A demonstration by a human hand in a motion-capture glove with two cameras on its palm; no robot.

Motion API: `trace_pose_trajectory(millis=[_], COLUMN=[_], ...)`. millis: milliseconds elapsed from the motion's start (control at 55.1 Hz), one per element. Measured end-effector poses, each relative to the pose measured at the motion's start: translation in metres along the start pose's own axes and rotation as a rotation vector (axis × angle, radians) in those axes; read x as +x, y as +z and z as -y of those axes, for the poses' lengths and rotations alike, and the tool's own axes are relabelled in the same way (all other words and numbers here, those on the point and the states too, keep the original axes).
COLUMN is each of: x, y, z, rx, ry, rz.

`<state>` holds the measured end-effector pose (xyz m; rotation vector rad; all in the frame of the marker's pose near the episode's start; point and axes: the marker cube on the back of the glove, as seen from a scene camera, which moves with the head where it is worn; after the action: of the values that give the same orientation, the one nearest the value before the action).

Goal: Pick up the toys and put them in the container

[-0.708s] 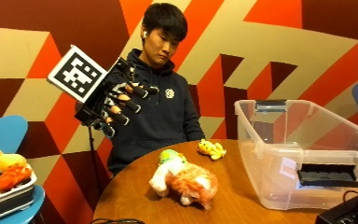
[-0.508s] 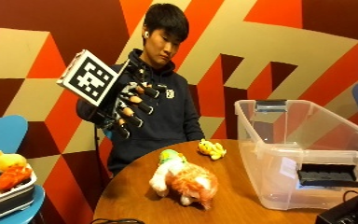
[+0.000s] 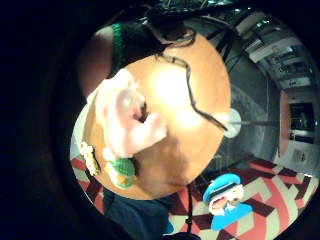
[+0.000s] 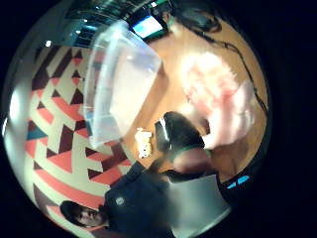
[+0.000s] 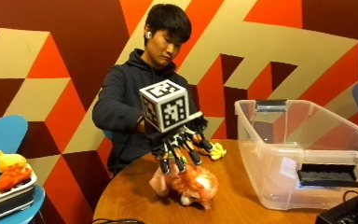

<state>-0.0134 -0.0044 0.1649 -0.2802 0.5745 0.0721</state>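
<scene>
A pink and orange plush toy lies on the round wooden table, in front of the person. My gloved right hand hovers just above it, fingers spread and pointing down, holding nothing. Behind the hand, a small yellow toy sits on the table. The clear plastic container stands at the right side of the table. In the palm views the plush toy looms large below the palm, with a green part at one end. The yellow toy lies between plush and container.
A tray with several more toys rests on a blue chair at the left. A black cable runs across the table, and a black device sits at the near right corner. A black object shows through the container wall.
My hand has come down from shoulder height at the person's side to just above the plush toy. The toys and container have not moved.
</scene>
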Motion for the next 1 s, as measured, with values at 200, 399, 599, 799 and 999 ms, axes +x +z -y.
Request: trace_pose_trajectory(millis=[200, 399, 599, 799, 999], x=[-0.005, 0.005, -0.004, -0.029, -0.086], y=[0.052, 0.072, 0.073, 0.015, -0.088], z=[0.022, 0.032, 0.047, 0.044, 0.017], rx=[-0.176, -0.146, -0.023, 0.103, 0.332], ry=[0.065, 0.057, -0.024, -0.124, -0.237], rz=[-0.142, -0.194, -0.278, -0.112, 0.169])
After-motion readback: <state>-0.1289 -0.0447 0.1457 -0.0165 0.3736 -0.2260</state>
